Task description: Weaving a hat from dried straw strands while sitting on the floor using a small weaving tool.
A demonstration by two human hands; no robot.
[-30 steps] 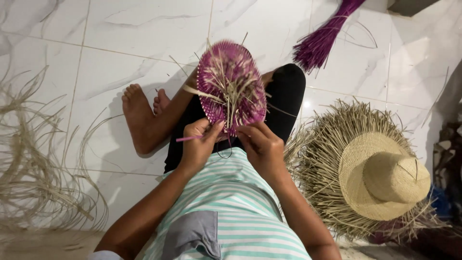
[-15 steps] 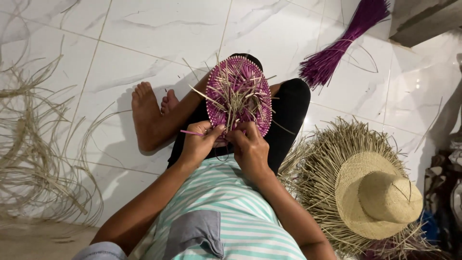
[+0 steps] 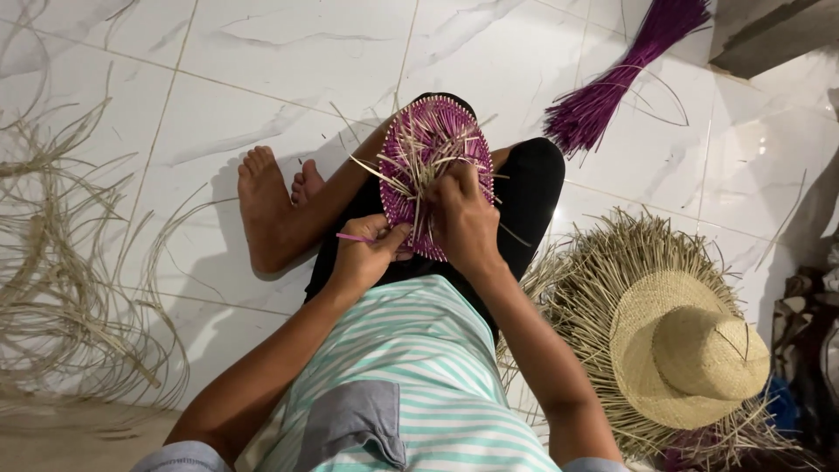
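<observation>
On the lap: a round purple woven disc [image 3: 434,170] stands propped against the seated person's knees, its loose pale and purple ends sticking out from the face.
Left hand: the left hand [image 3: 367,253] is closed in a pinch on a thin purple strand [image 3: 354,237], just below the disc's lower edge.
Right hand: the right hand [image 3: 463,218] lies curled over the lower half of the disc, fingers pressed onto the weave and among the loose ends; whether it grips a single strand I cannot tell.
Step in hand: by my reading, a strand is being worked into the disc near its lower rim, one hand feeding, the other steadying.
Next move calls for: probably a fine, close threading of the strand between the stakes, with the disc held from turning.
Floor: white marbled tile floor [image 3: 306,52], glossy, with grey veining; the person sits on it with bare feet out to the left.
Left of the floor: loose coils of pale straw fibre [image 3: 61,288].
Top right: a bundle of purple-dyed straw [image 3: 612,83] lies well apart from the disc.
Right side: an unfinished straw hat [image 3: 682,350] with a ragged, untrimmed brim, just beside the right arm.
</observation>
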